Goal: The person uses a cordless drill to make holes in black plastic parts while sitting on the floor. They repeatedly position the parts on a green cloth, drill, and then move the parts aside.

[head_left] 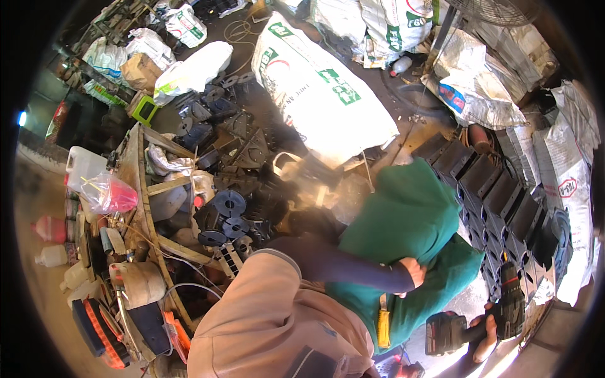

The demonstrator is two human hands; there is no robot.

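Note:
At the lower right my right hand (485,337) is wrapped round the grip of a black cordless drill (510,309). The drill points up toward a row of dark angular parts (495,189) stacked close together. My left arm reaches across my body in a dark sleeve. Over the green trousers (403,220) on my bent legs, my left hand (413,274) is closed with its fingers curled; what they hold, if anything, is hidden. Just below that hand, a yellow-handled tool (383,327) lies against the green cloth.
A large white sack (321,88) lies ahead, with more sacks (391,28) behind it. Dark metal pieces (239,142) and black spools (230,203) are heaped on the left. Beside them a wooden frame (148,183) borders bottles and tools. A fan (498,9) stands at the far right.

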